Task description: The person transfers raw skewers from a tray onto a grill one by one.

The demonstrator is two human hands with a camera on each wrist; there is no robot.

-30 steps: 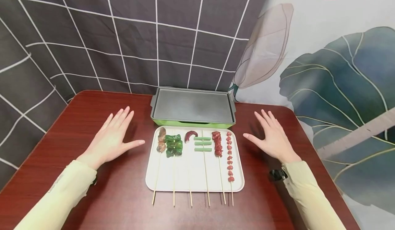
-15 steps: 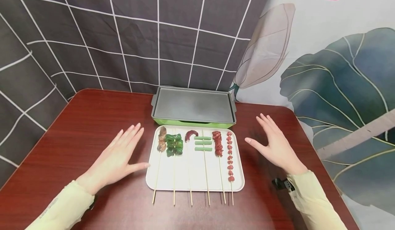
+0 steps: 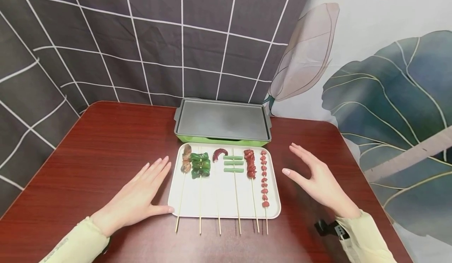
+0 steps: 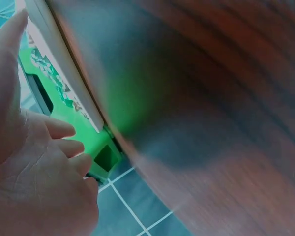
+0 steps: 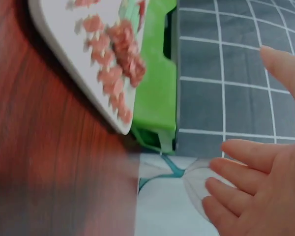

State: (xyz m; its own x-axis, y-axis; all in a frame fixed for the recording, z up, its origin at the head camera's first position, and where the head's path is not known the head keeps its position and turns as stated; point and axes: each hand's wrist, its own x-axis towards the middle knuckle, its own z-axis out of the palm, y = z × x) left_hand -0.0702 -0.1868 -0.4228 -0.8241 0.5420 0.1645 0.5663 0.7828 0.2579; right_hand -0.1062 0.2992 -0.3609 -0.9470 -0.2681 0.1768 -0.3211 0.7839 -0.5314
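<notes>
A white tray (image 3: 190,200) bears several skewers side by side, their sticks jutting over its near edge. From the left come a brown-pieced skewer (image 3: 186,159), a green pepper skewer (image 3: 200,165), a dark red octopus tentacle (image 3: 219,153), a green bean skewer (image 3: 233,164), a red meat skewer (image 3: 250,163) and one of small red pieces (image 3: 264,179). My left hand (image 3: 135,198) lies at the tray's left side, fingers straight, thumb tip at its near left corner. On the right, my right hand (image 3: 319,180) hovers beside the tray, thumb spread from the fingers, holding nothing.
Directly behind the tray stands a green electric griddle (image 3: 223,120) with a flat dark plate. Everything rests on a reddish-brown wooden table (image 3: 106,137). A dark checked cloth (image 3: 155,39) hangs behind, and a leaf-patterned cloth (image 3: 388,90) hangs at the right.
My left hand has come nearer and to the right, its thumb reaching the tray's corner. The right hand has drawn slightly nearer, its fingers turning inward. Tray and skewers stay put.
</notes>
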